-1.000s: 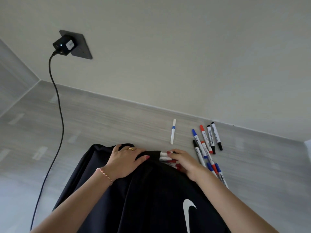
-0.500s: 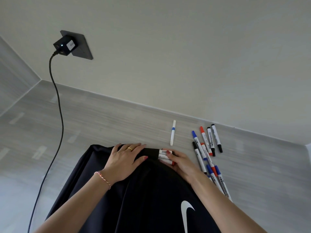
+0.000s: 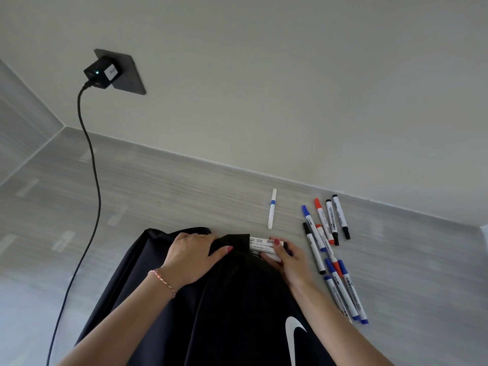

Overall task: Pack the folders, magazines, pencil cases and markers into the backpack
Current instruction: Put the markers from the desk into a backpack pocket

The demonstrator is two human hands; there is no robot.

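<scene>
A black backpack (image 3: 227,307) with a white swoosh lies on the grey floor below me. My left hand (image 3: 194,256) grips the backpack's top edge near its opening. My right hand (image 3: 286,257) holds a bundle of white-barrelled markers (image 3: 261,245) whose ends poke into the opening. Several loose markers (image 3: 326,231) with blue, red and black caps lie on the floor to the right. A single white marker with a blue band (image 3: 272,208) lies apart, just beyond the bag.
A pale wall (image 3: 290,88) rises just beyond the markers. A black charger (image 3: 101,72) sits in a wall socket at upper left, and its cable (image 3: 92,180) runs down across the floor, left of the backpack.
My right hand has pushed the marker bundle further left into the backpack's opening; less of the barrels shows. My left hand stays on the bag's edge.
</scene>
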